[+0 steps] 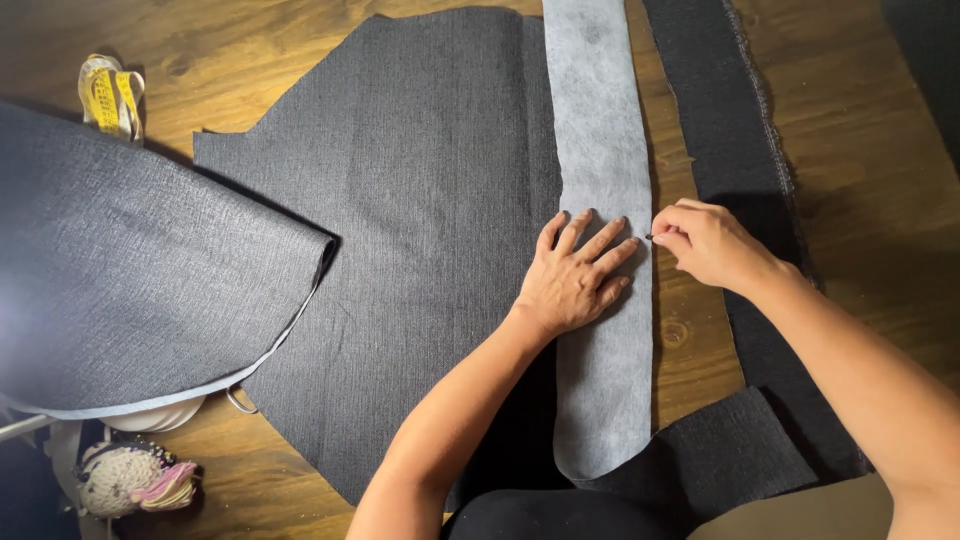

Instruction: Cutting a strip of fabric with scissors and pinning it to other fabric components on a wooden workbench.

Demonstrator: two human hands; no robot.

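On the grey strip point(603, 200), left hand point(575, 275) lies flat; right hand point(705, 243) pinches a pin point(649, 237).

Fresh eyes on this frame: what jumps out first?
The pale grey strip running top to bottom over the big dark cut fabric piece at centre. The left hand presses flat on the strip, while the right hand pinches something thin, perhaps a pin, at its right edge. Far left, a curled dark fabric fold lifts off the wooden table.
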